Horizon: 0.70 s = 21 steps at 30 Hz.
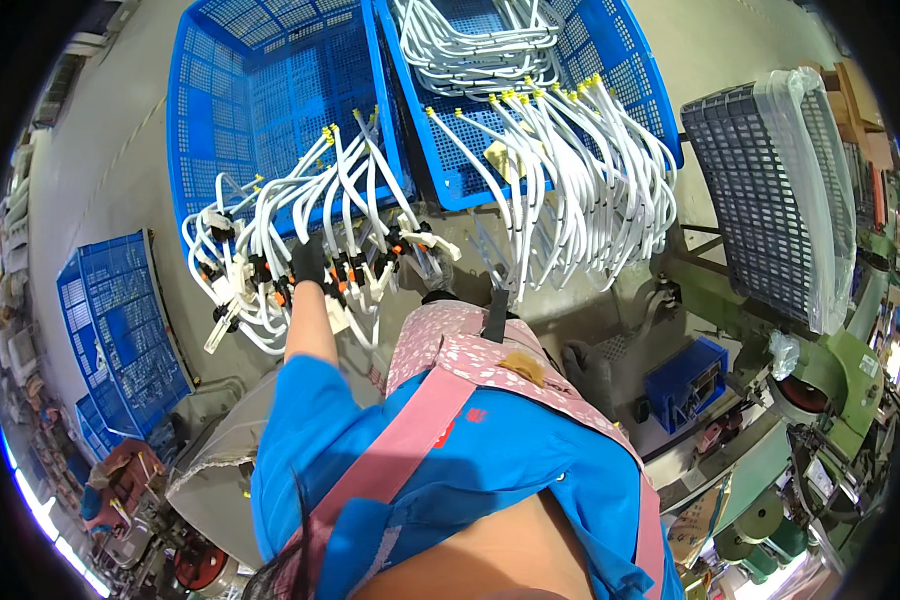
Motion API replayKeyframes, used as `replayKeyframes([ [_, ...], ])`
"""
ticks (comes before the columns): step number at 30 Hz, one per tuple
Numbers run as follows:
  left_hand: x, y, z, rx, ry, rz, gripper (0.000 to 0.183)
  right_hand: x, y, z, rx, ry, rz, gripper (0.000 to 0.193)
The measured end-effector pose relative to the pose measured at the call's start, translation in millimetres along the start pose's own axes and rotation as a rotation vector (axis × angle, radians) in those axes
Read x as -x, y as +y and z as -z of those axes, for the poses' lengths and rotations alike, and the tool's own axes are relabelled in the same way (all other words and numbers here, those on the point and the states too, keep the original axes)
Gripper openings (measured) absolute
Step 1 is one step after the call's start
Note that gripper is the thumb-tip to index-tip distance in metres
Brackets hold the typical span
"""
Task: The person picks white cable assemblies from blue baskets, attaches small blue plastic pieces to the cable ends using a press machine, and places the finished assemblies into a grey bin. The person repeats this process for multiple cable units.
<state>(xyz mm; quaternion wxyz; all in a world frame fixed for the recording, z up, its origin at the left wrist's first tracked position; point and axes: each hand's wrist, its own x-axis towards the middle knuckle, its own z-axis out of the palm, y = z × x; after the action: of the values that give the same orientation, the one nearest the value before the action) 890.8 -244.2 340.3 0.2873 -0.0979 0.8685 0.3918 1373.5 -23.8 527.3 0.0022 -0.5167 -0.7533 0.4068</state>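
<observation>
My left hand (310,262), in a dark glove, reaches into a bundle of bent white tubes (288,212) hung over the near rim of the left blue crate (176,130). Its fingers are hidden among the tubes, so whether they grip one cannot be told. Yellow tips show on the upper tube ends. Black and orange fittings (345,272) and pale connectors sit at the lower ends. To the right, a second bundle of white tubes (570,190) with yellow tips hangs over the right blue crate (660,100). My right hand is not in view.
More bent white tubes (470,60) lie inside the right crate. A dark plastic crate with clear wrapping (815,200) stands at the right, near a green machine (855,375). Other blue crates (120,330) stand at the left. A small blue box (685,385) sits at lower right.
</observation>
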Motion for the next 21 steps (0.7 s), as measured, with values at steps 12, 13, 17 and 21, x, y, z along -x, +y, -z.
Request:
replayKeyframes([
  [12,252.6,36.5,95.8,0.609,-0.056,-0.100,0.028,-186.2,32.4,-43.7,0.131,-0.374,0.276,0.033],
  [13,265.1,38.7,94.3,0.565,-0.028,-0.147,0.028,-203.5,35.2,-53.9,0.211,-0.379,0.339,0.036],
  [17,275.3,69.4,81.4,0.367,-0.044,-0.140,0.031,-249.7,42.2,-96.3,0.436,-0.354,0.259,0.042],
  [21,249.7,106.3,66.8,0.001,-0.096,-0.090,0.027,-268.5,42.5,-119.1,0.355,-0.360,0.123,0.038],
])
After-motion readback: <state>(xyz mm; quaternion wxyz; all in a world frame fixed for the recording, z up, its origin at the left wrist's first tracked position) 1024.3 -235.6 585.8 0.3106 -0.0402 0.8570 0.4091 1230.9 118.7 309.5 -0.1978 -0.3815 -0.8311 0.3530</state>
